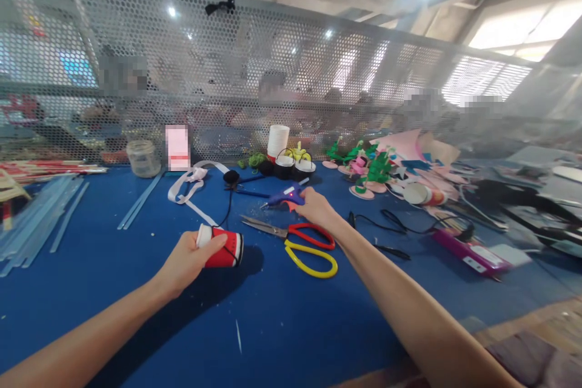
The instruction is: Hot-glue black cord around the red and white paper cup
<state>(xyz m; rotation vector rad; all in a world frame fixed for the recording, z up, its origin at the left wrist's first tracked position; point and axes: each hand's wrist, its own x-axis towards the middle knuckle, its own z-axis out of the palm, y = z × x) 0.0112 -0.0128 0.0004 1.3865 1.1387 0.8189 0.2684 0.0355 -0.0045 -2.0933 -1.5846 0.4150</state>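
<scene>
My left hand (187, 260) is closed around a small paper cup wrapped in red (221, 249), held on its side just above the blue table cover (136, 267). A thin black cord hangs from the cup's rim. My right hand (316, 207) reaches farther out and grips the handle of a blue glue gun (285, 196), whose nozzle points left. Between the hands lie scissors (304, 242) with one red and one yellow handle loop, blades pointing left.
Clear glue sticks (40, 218) lie at the left. A jar (143, 157), white ribbon (191, 185), stacked white cups (277, 141) and small black pots (293, 165) stand near the perforated metal screen (236, 73). Green and pink craft pieces (377, 167), cables and a pink tool (468, 251) crowd the right.
</scene>
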